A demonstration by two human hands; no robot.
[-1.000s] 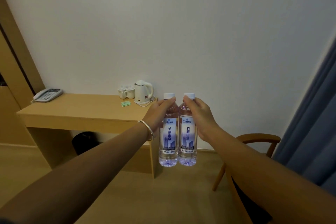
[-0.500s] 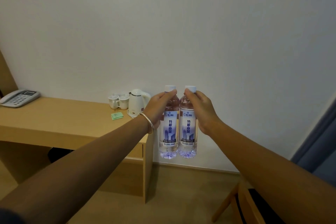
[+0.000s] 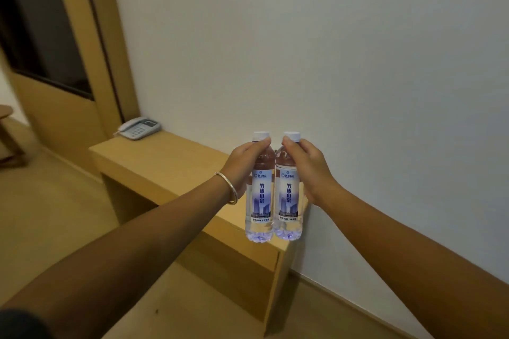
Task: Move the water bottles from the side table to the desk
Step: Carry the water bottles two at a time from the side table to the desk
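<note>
I see left hand (image 3: pixel 242 162) clamped on left water bottle (image 3: pixel 260 195) neck | right hand (image 3: pixel 305 165) on right water bottle (image 3: pixel 288 195) | full, probably heavy, smooth; grip shoulders | above desk (image 3: pixel 170 162).

Both bottle labels, left bottle (image 3: pixel 260 195) and right bottle (image 3: pixel 288 195), read 竹根山泉 vertically; smaller print is illegible.

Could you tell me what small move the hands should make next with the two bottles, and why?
Probably lower both together onto the desk. The left hand grips the left bottle and the right hand the right bottle near the necks, upright and side by side, and their bases appear to hang over the desk's near end.
</note>
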